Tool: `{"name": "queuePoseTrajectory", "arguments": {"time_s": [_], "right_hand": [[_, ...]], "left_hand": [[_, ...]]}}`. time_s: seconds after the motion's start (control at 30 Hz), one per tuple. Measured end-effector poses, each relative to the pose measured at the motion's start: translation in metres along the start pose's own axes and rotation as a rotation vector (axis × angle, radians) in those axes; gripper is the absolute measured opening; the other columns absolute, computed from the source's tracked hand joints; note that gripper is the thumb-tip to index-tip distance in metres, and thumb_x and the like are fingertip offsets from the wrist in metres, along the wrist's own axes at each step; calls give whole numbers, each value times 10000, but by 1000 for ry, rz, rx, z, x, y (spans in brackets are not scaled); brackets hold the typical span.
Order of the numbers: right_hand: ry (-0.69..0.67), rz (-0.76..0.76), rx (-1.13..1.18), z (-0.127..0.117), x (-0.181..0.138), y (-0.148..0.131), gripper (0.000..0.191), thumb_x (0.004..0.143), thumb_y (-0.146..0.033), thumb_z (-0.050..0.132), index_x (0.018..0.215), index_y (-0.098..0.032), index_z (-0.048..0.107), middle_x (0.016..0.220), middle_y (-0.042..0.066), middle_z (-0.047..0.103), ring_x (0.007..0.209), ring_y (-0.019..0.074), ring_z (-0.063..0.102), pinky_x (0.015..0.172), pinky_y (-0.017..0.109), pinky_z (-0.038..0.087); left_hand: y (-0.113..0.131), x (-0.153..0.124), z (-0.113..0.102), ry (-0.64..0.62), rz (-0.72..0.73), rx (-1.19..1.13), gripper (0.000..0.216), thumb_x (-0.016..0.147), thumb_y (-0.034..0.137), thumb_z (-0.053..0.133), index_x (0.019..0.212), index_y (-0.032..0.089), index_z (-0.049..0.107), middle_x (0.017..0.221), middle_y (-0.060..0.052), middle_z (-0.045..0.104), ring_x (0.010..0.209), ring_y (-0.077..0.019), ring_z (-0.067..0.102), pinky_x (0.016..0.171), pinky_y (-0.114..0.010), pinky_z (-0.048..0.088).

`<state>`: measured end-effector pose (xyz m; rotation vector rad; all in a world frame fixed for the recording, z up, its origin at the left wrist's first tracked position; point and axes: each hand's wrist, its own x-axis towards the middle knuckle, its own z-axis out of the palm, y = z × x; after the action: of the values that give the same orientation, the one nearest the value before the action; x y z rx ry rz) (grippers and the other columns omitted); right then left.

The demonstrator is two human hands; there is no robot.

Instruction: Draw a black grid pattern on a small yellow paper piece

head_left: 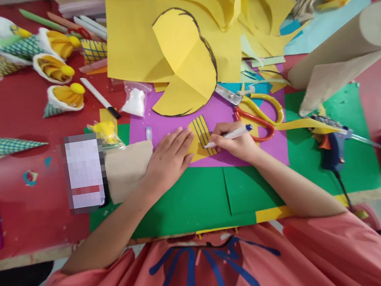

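My right hand [235, 143] grips a white marker [235, 133] with a blue end, its tip on a small yellow paper piece [197, 137]. Dark parallel lines run across that piece. Flat beside them lies my left hand [172, 154], fingers stretched out over the paper's left part. A small clear marker cap [148, 133] rests left of the fingers. Just above is a cut yellow paper shape [191, 66] with a black-drawn curved edge and fold creases. Scissors [253, 112] with red and yellow handles lie right of my right hand.
Purple paper [270, 150] and green sheets [185, 206] cover the work area. A glue gun [332, 145] and a brown paper roll [344, 48] are on the right. Decorated paper cones [15, 143], a black-capped marker [99, 97] and a bag of white material [135, 99] lie left.
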<state>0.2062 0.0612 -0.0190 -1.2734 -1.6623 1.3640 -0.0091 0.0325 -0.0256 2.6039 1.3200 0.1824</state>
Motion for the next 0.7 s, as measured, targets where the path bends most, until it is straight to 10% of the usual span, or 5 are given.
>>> {"name": "queuePoseTrajectory", "arguments": {"time_s": [0.7], "right_hand": [[-8,-4,-45,1,0,0,237,791,-244,557,569,-177,508,497,-28,530,459,80,452,453,216,327]], "left_hand": [[-2,0,3,2,-17,-2,482,979,337,330,1411,135,401,1467,-104,435,1385,-254,356,1129,-422,312]]}}
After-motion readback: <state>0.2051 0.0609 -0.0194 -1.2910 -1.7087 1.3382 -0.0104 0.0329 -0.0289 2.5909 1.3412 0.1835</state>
